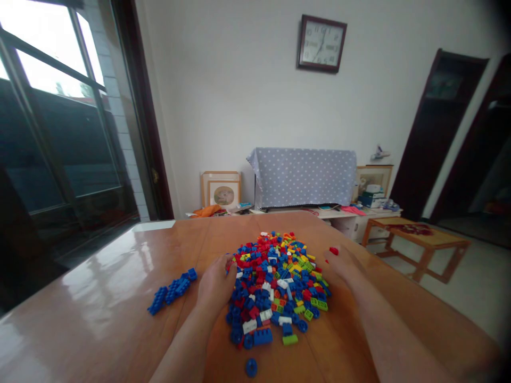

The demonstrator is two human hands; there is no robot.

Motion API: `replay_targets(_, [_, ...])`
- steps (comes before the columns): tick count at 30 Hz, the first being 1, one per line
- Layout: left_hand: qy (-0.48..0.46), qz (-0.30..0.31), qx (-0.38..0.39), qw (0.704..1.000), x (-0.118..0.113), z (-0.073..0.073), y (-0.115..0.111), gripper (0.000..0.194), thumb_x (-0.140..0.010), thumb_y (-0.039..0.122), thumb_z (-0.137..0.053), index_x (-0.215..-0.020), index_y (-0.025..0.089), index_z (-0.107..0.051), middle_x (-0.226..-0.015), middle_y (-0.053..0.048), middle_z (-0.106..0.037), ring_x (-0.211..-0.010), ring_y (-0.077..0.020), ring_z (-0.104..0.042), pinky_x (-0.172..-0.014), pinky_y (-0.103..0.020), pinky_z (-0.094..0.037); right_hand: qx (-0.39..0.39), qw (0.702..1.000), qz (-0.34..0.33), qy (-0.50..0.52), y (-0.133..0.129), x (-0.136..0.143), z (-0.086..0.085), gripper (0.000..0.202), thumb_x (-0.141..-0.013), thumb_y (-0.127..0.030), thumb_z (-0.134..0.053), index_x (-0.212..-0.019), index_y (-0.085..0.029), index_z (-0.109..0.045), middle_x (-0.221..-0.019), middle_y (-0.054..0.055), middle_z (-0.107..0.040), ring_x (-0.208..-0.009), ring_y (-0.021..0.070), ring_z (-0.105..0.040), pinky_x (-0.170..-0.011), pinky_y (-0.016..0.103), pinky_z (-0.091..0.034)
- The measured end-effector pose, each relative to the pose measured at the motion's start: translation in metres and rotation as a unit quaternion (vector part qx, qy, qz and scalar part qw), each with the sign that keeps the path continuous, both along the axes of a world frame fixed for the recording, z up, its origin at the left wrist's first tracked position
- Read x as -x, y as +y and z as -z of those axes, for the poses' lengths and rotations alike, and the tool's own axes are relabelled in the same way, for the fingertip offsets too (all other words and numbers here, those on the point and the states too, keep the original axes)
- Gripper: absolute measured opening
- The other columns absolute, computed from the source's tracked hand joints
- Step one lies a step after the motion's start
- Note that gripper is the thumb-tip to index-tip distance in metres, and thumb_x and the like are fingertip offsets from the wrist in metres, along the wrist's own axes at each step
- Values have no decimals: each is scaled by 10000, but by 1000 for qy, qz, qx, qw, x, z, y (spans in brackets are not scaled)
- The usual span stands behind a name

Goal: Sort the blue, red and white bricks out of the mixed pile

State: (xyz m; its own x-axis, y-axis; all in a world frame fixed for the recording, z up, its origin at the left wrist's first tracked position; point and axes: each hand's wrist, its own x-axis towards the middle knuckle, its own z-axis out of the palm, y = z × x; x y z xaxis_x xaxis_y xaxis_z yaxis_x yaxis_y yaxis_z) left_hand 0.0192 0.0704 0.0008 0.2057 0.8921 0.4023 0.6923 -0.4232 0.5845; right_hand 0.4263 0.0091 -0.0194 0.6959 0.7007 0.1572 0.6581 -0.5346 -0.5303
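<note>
I'm seeing the pile (pixel 275 287) lying on the table (pixel 207 239). My left hand (pixel 217 279) is resting half-curled at the pile's left edge; I cannot tell whether it's gripping anything. My right hand (pixel 344 263) is sitting right of the pile, 2 red bricks (pixel 334 250) showing beside it, its grip unclear. Blue bricks (pixel 176 289) are lying left of the pile.

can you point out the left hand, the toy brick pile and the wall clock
Left hand (pixel 216 279): head view, back of hand
Toy brick pile (pixel 275 276): head view, middle
Wall clock (pixel 321 44): head view, dial
</note>
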Motion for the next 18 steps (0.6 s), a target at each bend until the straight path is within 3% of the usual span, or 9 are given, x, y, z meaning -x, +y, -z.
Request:
replay_targets(8, [4,-1,23,1000,0,3,3,262,-945,350,-501,-1100,193,-642,-1093,-93,-743,-1017,-214,-694,-825,-276,-489,104,994,18,-40,-18,-25,11,492,-804,-524,-597,-1124,-155,-660,-1065,202,-715,-971,316,-685,-833,417,-498])
replay_targets(13, [9,10,16,1000,-2,2,3,253,-943,344,-502,-1077,193,-654,-1080,-89,-741,-1035,-221,-681,-846,-283,-479,94,994,-11,-63,-22,-29,24,668,-801,-506,-642,-1382,-196,-532,-1294,220,-626,-1165,327,-624,-934,424,-474])
replay_targets(18, [23,21,-6,999,-1,2,3,268,-942,345,-502,-1087,185,-660,-1093,-96,-731,-1044,-229,-668,-868,-297,-465,75,994,-29,-67,-20,-33,29,688,-822,-543,-628,-1400,-182,-535,-1325,214,-606,-1196,324,-604,-953,402,-468])
